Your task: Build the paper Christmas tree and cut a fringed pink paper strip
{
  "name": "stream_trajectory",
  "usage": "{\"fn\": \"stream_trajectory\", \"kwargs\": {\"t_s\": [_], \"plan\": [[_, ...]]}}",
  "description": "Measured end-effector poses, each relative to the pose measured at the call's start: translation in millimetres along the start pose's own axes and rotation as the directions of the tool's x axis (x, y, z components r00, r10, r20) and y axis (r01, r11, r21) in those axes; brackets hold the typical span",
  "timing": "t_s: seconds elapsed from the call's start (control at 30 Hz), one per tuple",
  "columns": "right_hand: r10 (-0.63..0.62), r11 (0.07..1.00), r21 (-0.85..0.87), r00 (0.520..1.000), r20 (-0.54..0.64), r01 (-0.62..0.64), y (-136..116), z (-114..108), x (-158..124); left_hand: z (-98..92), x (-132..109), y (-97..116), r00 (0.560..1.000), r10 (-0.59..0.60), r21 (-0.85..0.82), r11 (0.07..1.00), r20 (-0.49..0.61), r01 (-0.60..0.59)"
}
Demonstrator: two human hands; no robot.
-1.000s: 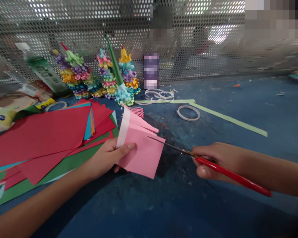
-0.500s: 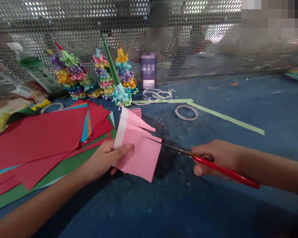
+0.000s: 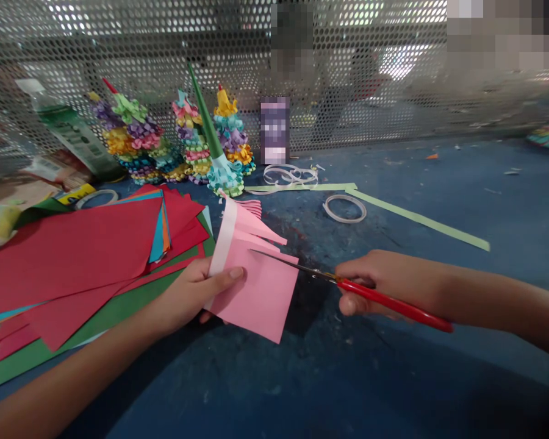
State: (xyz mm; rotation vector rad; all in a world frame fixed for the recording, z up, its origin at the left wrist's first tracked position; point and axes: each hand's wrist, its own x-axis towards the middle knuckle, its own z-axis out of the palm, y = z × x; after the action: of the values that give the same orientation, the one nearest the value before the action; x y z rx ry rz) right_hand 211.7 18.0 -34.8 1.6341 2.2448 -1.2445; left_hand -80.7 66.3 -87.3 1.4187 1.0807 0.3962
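My left hand [image 3: 199, 292] pinches a pink sheet of paper [image 3: 260, 299] at its left side, thumb on top and fingers underneath. A white band runs along the paper's left edge, and narrow strips are cut into its upper part. My right hand [image 3: 375, 283] is closed around red-handled scissors [image 3: 393, 303]. One blade lies over the pink paper, its tip a little short of the white band; the other blade is hidden. Left of the paper lies a stack of coloured sheets [image 3: 82, 250], red on top, with green, blue and orange showing beneath.
Behind stand several curled-paper cones, one with a tall green tip [image 3: 205, 116]. A green bottle [image 3: 73, 134] leans at the left by a perforated metal screen [image 3: 338, 73]. A tape-like ring [image 3: 345, 209] and a pale green strip [image 3: 416, 216] lie on the blue surface [image 3: 439, 177].
My right hand and the scissors have moved left, so the blade tip reaches further across the pink paper. My left hand keeps its hold in nearly the same place.
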Motion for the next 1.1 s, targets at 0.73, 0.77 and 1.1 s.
{"fn": "stream_trajectory", "kwargs": {"t_s": [0.73, 0.77, 1.1], "plan": [[-0.091, 0.994, -0.059, 0.996, 0.024, 0.092, -4.7, -4.9, 16.4, -2.8, 0.9, -3.6, 1.0, -0.015, -0.002, 1.0, 0.016, 0.015], [-0.089, 0.995, -0.04, 0.996, 0.022, 0.09, -4.1, -4.9, 17.8, -2.8, 0.9, -3.9, 1.0, -0.018, -0.008, 1.0, 0.016, 0.018], [-0.027, 0.999, 0.033, 0.999, 0.028, 0.026, -0.9, -4.3, 20.1, -1.2, 1.3, -1.4, 0.999, -0.001, -0.055, 0.998, 0.048, 0.004]]}}
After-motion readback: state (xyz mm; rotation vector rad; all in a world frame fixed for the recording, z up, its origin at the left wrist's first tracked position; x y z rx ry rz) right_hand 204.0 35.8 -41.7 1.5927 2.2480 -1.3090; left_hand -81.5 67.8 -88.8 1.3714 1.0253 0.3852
